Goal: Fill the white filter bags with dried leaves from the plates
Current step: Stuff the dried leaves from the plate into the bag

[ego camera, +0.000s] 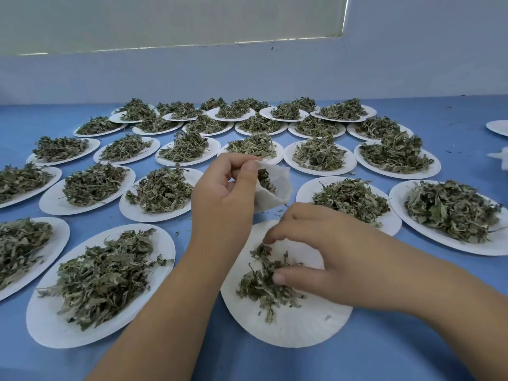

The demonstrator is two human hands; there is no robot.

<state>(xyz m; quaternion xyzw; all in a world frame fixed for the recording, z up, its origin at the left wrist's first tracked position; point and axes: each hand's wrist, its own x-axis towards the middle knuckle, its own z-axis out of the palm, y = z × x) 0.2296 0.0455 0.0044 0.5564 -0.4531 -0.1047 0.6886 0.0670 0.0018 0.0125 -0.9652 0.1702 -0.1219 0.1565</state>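
A white filter bag (277,196) is held up above the blue counter (192,353) at centre. It is pinched at its open mouth by thumb & fingers of the L hand (222,188). A few dark leaf bits (266,179) are seen inside; the bag is only partly filled. Just near of it, a paper plate (288,325) w/ a thin scatter of dried leaves (261,284) is laid on the counter. The R hand (330,254) is set over that plate, fingers curled round a clump of the leaves, thumb pressed in from the near side. Many more plates (44,320), each heaped w/ leaves, are spread in rows left, right & far. At the far-right edge another plate (498,127) is cut off by the frame; its contents can't be told.
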